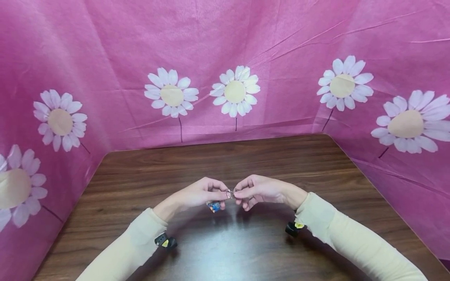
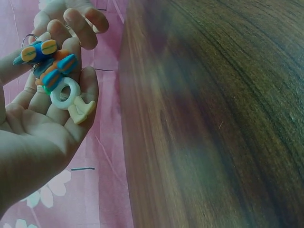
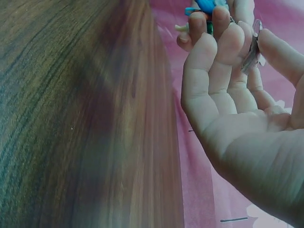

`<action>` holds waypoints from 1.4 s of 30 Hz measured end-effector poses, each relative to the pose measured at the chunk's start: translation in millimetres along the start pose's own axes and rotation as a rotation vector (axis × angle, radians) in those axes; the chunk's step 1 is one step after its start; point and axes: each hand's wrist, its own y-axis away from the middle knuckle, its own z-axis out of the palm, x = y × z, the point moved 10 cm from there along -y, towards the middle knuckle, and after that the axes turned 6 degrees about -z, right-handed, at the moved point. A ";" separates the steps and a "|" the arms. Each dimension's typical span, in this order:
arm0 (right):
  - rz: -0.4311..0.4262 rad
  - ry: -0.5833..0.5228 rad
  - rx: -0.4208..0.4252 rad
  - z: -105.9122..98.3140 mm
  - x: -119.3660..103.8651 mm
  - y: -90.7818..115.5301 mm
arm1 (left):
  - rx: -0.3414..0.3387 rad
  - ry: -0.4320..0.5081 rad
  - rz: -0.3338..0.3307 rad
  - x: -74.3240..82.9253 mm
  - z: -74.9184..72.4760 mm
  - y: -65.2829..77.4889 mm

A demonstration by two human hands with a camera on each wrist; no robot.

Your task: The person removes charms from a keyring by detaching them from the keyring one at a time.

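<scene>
Above the middle of the table, my left hand (image 1: pixel 204 193) pinches a metal key ring (image 1: pixel 229 194) between thumb and fingers. From it hangs a colourful keychain charm (image 2: pixel 52 66) with blue, orange, white and pale yellow parts, resting against the left fingers in the left wrist view. My right hand (image 1: pixel 258 191) meets the left from the other side. Its thumb and index finger pinch a thin, shiny metal piece (image 3: pixel 251 53) at the ring; whether this is a key or part of the ring I cannot tell. The other right fingers are loosely bent.
Below both hands lies a dark wood-grained table (image 1: pixel 225 164), with a bright reflection near its front. A pink cloth (image 1: pixel 281 23) printed with white daisies stands along the back and sides. Black straps (image 1: pixel 165 242) sit at the wrists.
</scene>
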 end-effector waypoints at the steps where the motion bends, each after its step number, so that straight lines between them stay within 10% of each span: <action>1: 0.002 0.002 0.004 -0.4 0.6 -0.2 | 0.000 0.001 0.000 -0.1 0.0 -0.1; 19: -0.081 0.232 0.261 -24.5 -14.5 -1.4 | 0.031 -0.026 0.057 1.1 -8.0 2.3; 42: -0.146 0.292 0.343 -24.1 -20.5 0.8 | 0.165 -0.003 0.024 -6.2 -16.8 2.3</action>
